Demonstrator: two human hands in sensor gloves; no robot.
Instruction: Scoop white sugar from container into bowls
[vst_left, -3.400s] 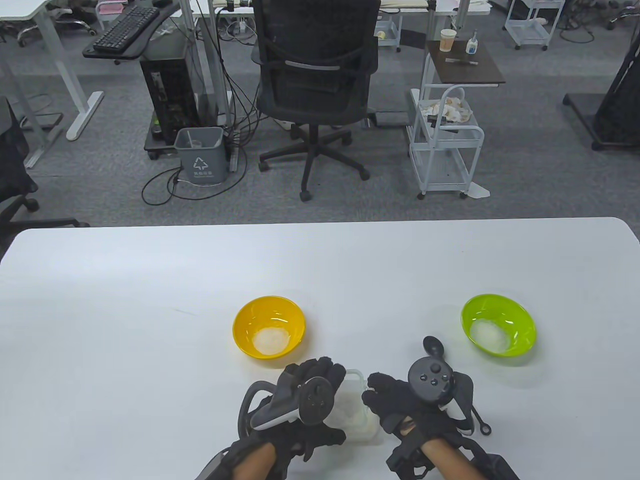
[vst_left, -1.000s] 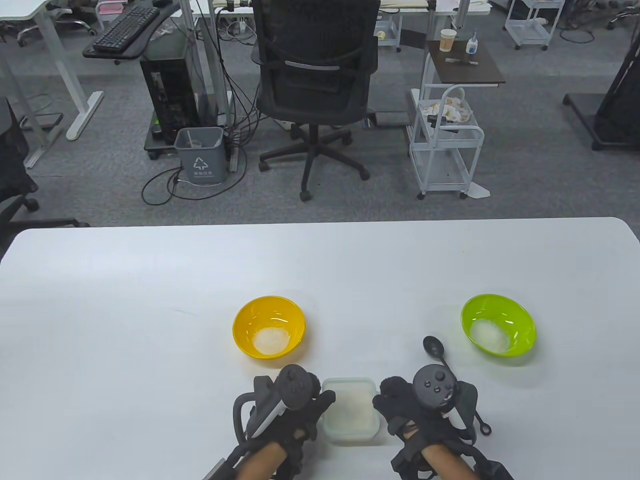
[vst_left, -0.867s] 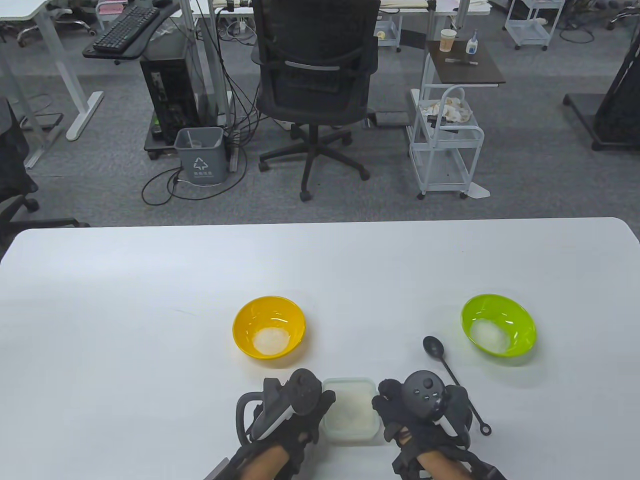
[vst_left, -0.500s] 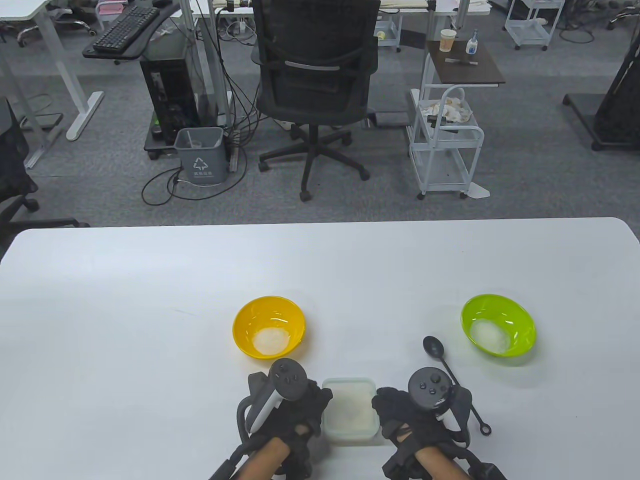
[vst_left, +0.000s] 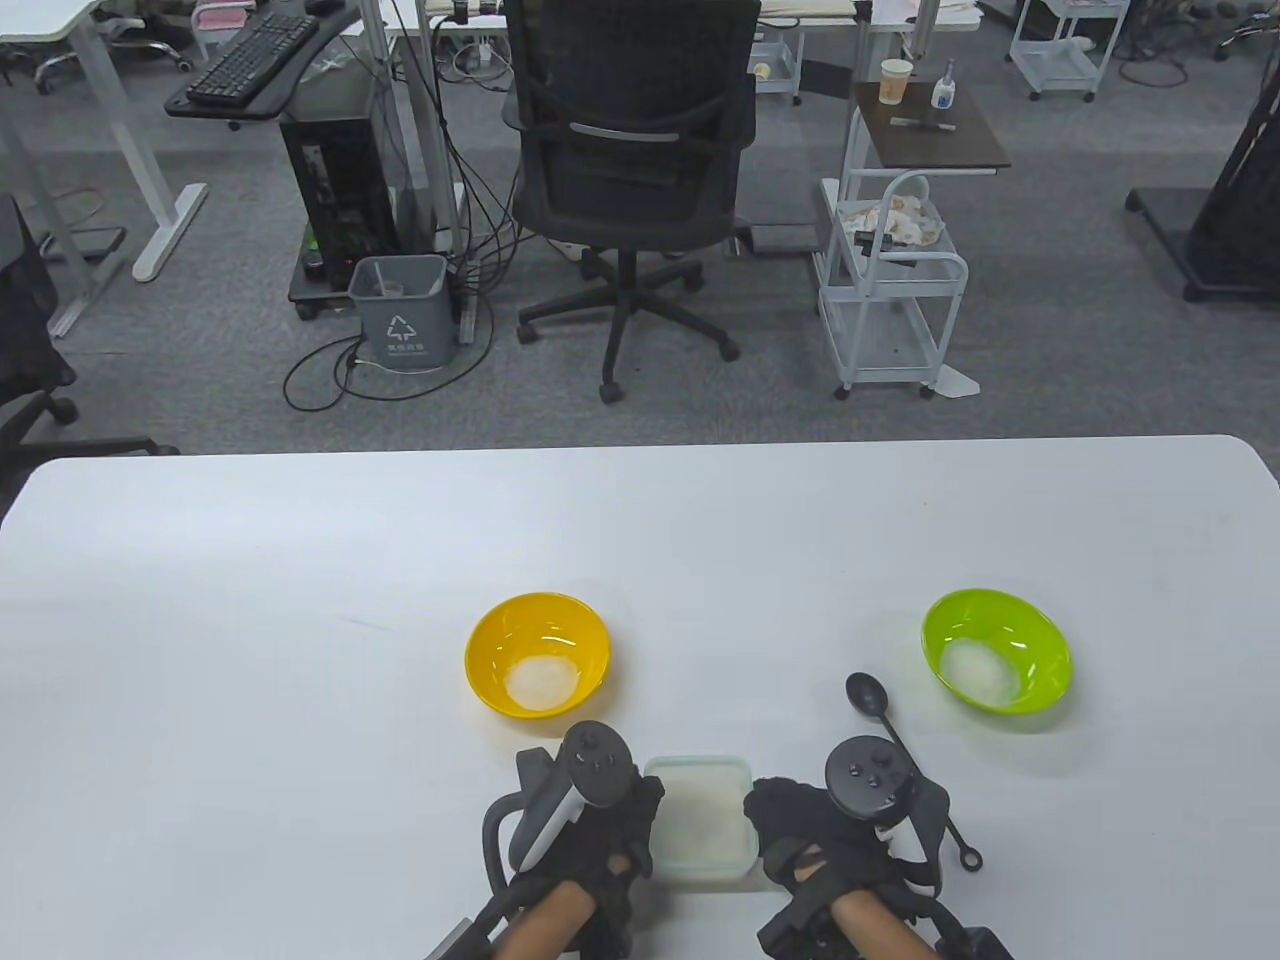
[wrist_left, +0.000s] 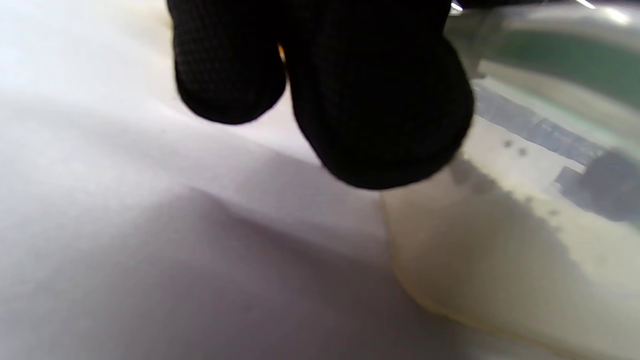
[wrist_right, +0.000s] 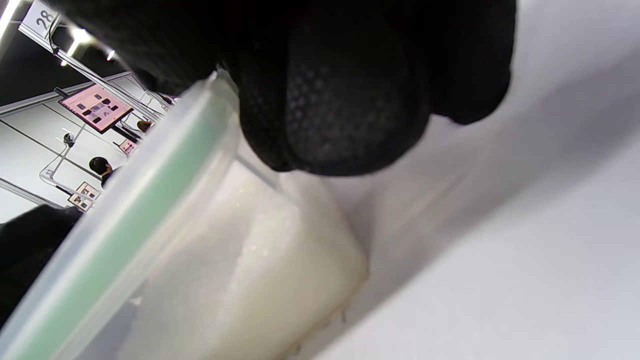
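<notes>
**Hands flanking the lidded sugar container near the table's front edge**

Sugar is sitting in a clear, square plastic container (vst_left: 699, 820) with a pale green-rimmed lid, which is resting on the white table (vst_left: 300, 600) close to its front edge, between the two gloved hands. The left hand (vst_left: 600, 830) is lying against the container's left side, and the right hand (vst_left: 810, 825) against its right side; each is carrying a dark tracker on its back. In the left wrist view, black gloved fingers (wrist_left: 380, 100) are hanging down right at the container's (wrist_left: 500, 240) near wall, with the fingertip apparently touching it. In the right wrist view, gloved fingers (wrist_right: 340, 100) are pressing against the container (wrist_right: 240, 280) just under the green edge of the lid, and the white sugar is showing through the clear wall. How far each hand is curling around the container cannot be told from these views, though both are in contact with it at its sides.

A round yellow plastic bowl (vst_left: 538, 655) is standing beyond the left hand, holding a small heap of white sugar. A round lime-green plastic bowl (vst_left: 996, 650) is standing well to the right, also holding white sugar. A long black spoon (vst_left: 905, 760) is lying flat on the table between the right hand and the green bowl, its scoop end pointing away from the person, its handle running partly under the right hand's tracker.
</notes>
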